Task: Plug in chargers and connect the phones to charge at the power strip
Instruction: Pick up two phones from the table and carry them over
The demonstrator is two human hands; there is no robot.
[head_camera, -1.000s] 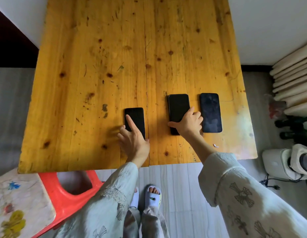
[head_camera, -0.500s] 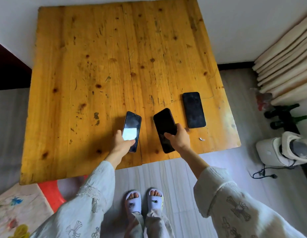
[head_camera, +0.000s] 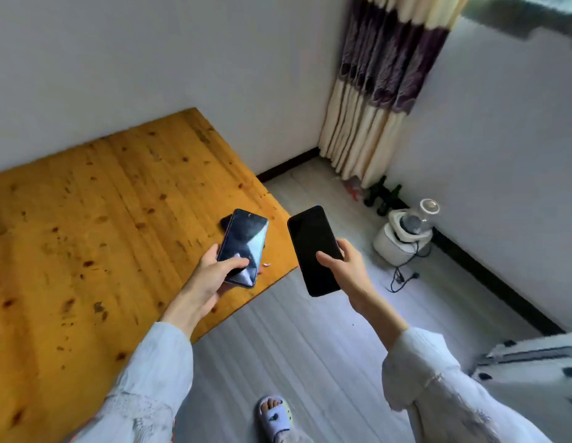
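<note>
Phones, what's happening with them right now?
The person holds one phone in each hand: the left hand grips a reflective phone above the wooden table, the right hand grips a black phone over the floor. A third phone lies on the table, mostly hidden. No charger or power strip is in view.

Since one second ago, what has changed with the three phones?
Both hands took hold: the left hand lifted the left phone off the wooden table; the right hand lifted the middle phone clear, over the floor. The third phone stayed on the table.
</note>
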